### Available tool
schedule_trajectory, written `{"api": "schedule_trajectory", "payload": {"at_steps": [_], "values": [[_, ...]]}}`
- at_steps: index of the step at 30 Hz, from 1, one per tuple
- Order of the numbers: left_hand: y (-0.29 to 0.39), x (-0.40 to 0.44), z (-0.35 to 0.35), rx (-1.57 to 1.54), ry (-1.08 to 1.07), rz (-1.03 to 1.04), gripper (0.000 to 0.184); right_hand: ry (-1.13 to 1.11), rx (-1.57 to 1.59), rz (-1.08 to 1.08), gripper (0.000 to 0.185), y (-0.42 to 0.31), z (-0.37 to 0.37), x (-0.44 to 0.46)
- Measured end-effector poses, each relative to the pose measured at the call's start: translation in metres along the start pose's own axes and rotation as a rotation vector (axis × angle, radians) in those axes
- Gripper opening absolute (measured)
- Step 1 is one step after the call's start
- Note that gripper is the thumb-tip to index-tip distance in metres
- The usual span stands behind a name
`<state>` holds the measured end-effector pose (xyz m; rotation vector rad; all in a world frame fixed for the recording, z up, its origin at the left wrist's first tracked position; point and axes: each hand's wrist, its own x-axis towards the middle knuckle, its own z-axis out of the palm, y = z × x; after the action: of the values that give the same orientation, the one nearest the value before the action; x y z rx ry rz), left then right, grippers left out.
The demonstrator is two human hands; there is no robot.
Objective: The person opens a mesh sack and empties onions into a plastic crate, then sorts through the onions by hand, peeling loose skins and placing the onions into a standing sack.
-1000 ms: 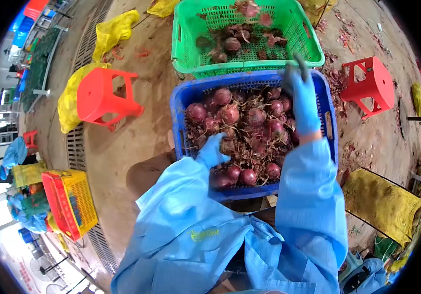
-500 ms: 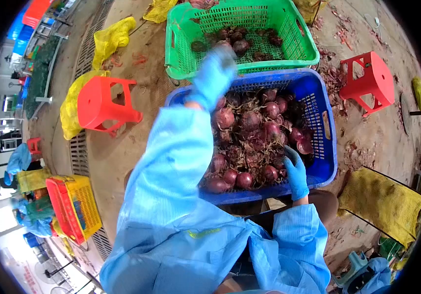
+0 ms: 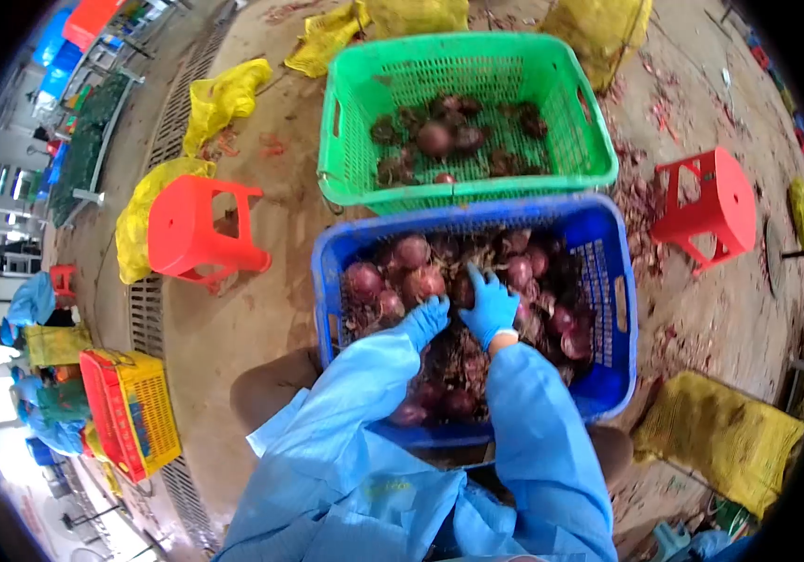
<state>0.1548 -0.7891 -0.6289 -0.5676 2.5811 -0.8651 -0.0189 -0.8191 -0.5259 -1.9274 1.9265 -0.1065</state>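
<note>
Red onions (image 3: 411, 251), with dry skins and stalks among them, fill much of a blue plastic crate (image 3: 622, 365) in front of me. Both my hands wear blue gloves and reach down into it. My left hand (image 3: 423, 321) rests its stretched fingers against the onions left of the crate's middle. Just to its right, my right hand (image 3: 491, 304) has its fingers apart, touching a dark onion (image 3: 463, 288). Its fingertips are partly lost among the onions. Beyond stands a green crate (image 3: 552, 187) with several dark onions (image 3: 435, 140) on its bottom.
Red stools stand at left (image 3: 177, 225) and right (image 3: 725, 201). Yellow mesh sacks (image 3: 725, 440) lie around on the floor. A floor drain (image 3: 146, 304) runs along the left, near a red and yellow crate (image 3: 116, 412). Onion skins (image 3: 641, 201) litter the floor at right.
My left hand has come back from the green crate's near side to the onions in the blue crate. My right hand has moved from the crate's near right side toward its middle.
</note>
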Motion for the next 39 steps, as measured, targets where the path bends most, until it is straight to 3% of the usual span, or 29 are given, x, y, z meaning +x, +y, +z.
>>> {"api": "schedule_trajectory", "payload": {"at_steps": [2, 4, 6, 7, 8, 9, 10, 12, 14, 15, 16, 17, 18, 19, 20, 21, 24, 25, 26, 27, 29, 31, 32, 36, 37, 38, 39], "values": [[0.002, 0.003, 0.008, 0.023, 0.101, -0.036, 0.027, -0.067, 0.009, 0.058, 0.08, -0.004, 0.002, 0.002], [-0.013, -0.005, -0.006, -0.081, 0.107, 0.024, 0.031, -0.091, 0.327, 0.135, 0.072, -0.009, -0.021, -0.002], [-0.03, -0.017, -0.024, -0.287, 0.061, 0.088, 0.035, 0.035, 1.125, 0.137, 0.059, 0.005, 0.0, 0.014], [-0.041, -0.023, -0.037, -0.459, 0.013, 0.064, 0.037, 0.024, 1.414, 0.043, 0.051, -0.009, -0.042, 0.019], [-0.044, -0.028, -0.039, -0.653, -0.006, -0.019, 0.047, 0.102, 1.435, -0.072, 0.055, -0.005, -0.054, 0.041], [-0.081, -0.03, -0.084, -0.84, -0.208, -0.168, 0.052, 0.134, 1.462, -0.052, 0.063, -0.012, -0.092, 0.054], [-0.103, -0.039, -0.112, -0.968, -0.168, -0.383, 0.065, 0.164, 1.495, -0.025, 0.071, -0.023, -0.132, 0.061], [-0.112, -0.044, -0.114, -1.421, -0.109, -0.709, 0.061, 0.342, 1.357, 0.015, 0.084, -0.024, -0.168, 0.08], [-0.102, -0.046, -0.103, -2.286, 0.397, -0.963, 0.066, 0.485, 1.321, -0.087, 0.081, -0.023, -0.175, 0.069], [-0.119, -0.049, -0.109, -2.35, 0.409, -1.019, 0.07, 0.407, 1.355, -0.063, 0.073, -0.016, -0.171, 0.054], [-0.122, -0.047, -0.104, -2.37, 0.595, -0.976, 0.065, 0.312, 1.388, -0.027, 0.067, -0.01, -0.161, 0.031], [-0.135, -0.047, -0.107, -2.09, 0.64, -0.941, 0.07, 0.296, 1.471, 0.01, 0.061, -0.005, -0.15, 0.011], [-0.146, -0.047, -0.117, -2.034, 0.719, -0.891, 0.074, 0.278, 1.47, 0.066, 0.056, 0.002, -0.133, -0.009], [-0.149, -0.046, -0.116, -2.077, 0.753, -0.886, 0.075, 0.299, 1.338, 0.091, 0.053, 0.02, -0.104, -0.027], [-0.157, -0.043, -0.122, -2.099, 0.847, -0.816, 0.077, 0.251, 1.425, 0.103, 0.051, 0.034, -0.08, -0.046], [-0.16, -0.043, -0.128, -2.088, 0.855, -0.823, 0.078, 0.233, 1.25, 0.185, 0.049, 0.036, -0.076, -0.07], [-0.166, -0.037, -0.144, -2.038, 0.935, -0.757, 0.077, 0.205, 1.171, 0.272, 0.046, 0.06, -0.051, -0.125], [-0.187, -0.039, -0.155, -1.727, 0.89, -0.743, 0.07, 0.232, 1.148, 0.263, 0.046, 0.079, -0.033, -0.134], [-0.203, -0.036, -0.16, -1.625, 0.874, -0.761, 0.075, 0.266, 1.095, 0.267, 0.046, 0.1, -0.016, -0.143], [-0.222, -0.03, -0.16, -1.709, 0.855, -0.851, 0.08, 0.331, 0.876, 0.22, 0.044, 0.107, -0.02, -0.149], [-0.254, -0.013, -0.154, -1.973, 0.847, -1.121, 0.091, 0.363, 0.858, 0.257, 0.041, 0.11, -0.048, -0.156], [-0.266, -0.004, -0.156, -1.861, 0.921, -1.213, 0.098, 0.455, 0.915, 0.346, 0.038, 0.101, -0.086, -0.154], [-0.265, -0.002, -0.158, -1.745, 0.94, -1.23, 0.1, 0.599, 0.865, 0.207, 0.037, 0.127, -0.072, -0.149], [-0.197, -0.03, -0.18, -1.945, 0.379, -0.975, 0.068, 0.537, 0.769, 0.253, 0.03, 0.144, -0.087, -0.147], [-0.146, -0.033, -0.133, -2.118, 0.528, -0.922, 0.059, 0.312, 0.604, 0.28, 0.029, 0.135, -0.096, -0.148], [-0.124, -0.045, -0.135, -1.814, 0.454, -0.922, 0.049, 0.088, 0.434, 0.298, 0.028, 0.131, -0.101, -0.147], [-0.103, -0.057, -0.138, -1.989, 0.277, -0.982, 0.048, 0.063, 0.375, 0.226, 0.026, 0.138, -0.081, -0.142]]}}
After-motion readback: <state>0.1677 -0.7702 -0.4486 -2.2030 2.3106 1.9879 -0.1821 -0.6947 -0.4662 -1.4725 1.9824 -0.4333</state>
